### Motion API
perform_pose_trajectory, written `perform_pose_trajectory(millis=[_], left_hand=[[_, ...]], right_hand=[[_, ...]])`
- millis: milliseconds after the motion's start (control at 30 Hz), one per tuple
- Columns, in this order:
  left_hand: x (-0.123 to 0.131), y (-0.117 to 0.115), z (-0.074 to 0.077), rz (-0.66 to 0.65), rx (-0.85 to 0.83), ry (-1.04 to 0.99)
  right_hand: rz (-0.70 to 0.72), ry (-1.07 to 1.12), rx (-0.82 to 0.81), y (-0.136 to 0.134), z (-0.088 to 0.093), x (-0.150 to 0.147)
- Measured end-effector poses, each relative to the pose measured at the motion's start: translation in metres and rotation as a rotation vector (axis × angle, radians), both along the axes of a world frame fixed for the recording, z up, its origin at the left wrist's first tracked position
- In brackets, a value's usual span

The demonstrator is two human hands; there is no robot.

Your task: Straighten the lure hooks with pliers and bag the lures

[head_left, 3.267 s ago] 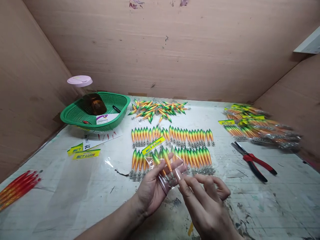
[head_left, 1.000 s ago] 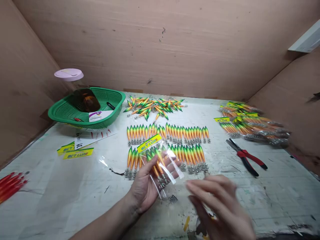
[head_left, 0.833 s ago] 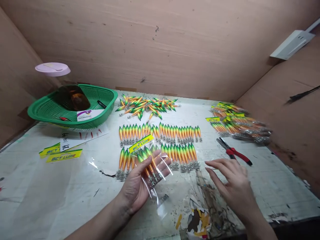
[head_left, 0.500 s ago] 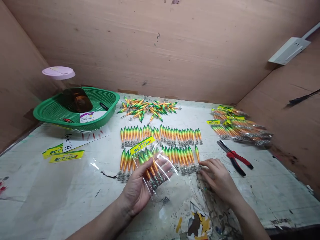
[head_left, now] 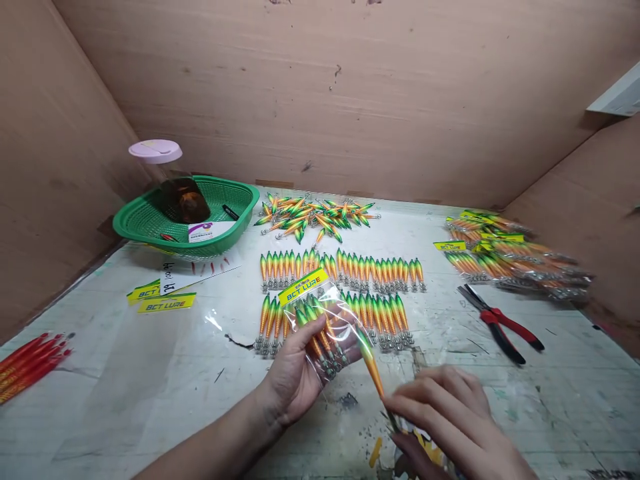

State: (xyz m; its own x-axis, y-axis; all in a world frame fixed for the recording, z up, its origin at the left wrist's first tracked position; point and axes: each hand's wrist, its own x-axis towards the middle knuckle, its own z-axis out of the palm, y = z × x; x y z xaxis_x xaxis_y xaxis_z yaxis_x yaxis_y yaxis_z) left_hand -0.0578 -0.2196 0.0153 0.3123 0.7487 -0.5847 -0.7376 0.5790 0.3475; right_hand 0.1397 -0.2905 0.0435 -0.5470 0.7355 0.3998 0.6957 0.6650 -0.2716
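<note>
My left hand (head_left: 295,373) grips a clear plastic bag (head_left: 325,330) with a yellow "BCT LURE" header; several green-and-orange lures are inside it. My right hand (head_left: 450,420), blurred by motion, pinches a single green-and-orange lure (head_left: 373,363) by its hook end, with the lure's tip at the bag's open mouth. Just beyond the bag, two neat rows of the same lures (head_left: 380,273) lie on the table, and a loose heap of lures (head_left: 315,217) lies farther back.
A green basket (head_left: 150,233) with a dark jar stands at the back left, yellow header cards (head_left: 167,305) before it. Packed bags (head_left: 510,257) pile at the right, red-handled pliers (head_left: 500,323) beside them. Red lures (head_left: 30,363) lie at the left edge. Cardboard walls surround the table.
My right hand reached to the near row, picked one lure, and brought it back to the bag's mouth. The left hand kept hold of the bag.
</note>
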Motion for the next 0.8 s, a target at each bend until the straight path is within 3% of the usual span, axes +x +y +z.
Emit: perform_pose_trajectory(millis=[167, 367, 533, 667, 800], left_hand=[[0.003, -0.002, 0.000, -0.034, 0.023, -0.028], [0.002, -0.003, -0.001, -0.049, 0.011, -0.027], [0.004, -0.005, 0.000, -0.050, 0.014, 0.008], [0.003, -0.005, 0.000, -0.047, -0.010, 0.028], [0.000, -0.002, 0.000, -0.017, -0.017, 0.026]], right_hand=[[-0.160, 0.061, 0.264, 0.008, -0.021, -0.018], [-0.269, 0.182, 0.315, 0.010, -0.029, -0.035], [-0.279, 0.219, 0.261, 0.013, -0.029, -0.040], [-0.230, 0.329, 0.077, 0.017, -0.026, -0.010], [-0.356, 0.233, -0.061, 0.036, -0.033, 0.044]])
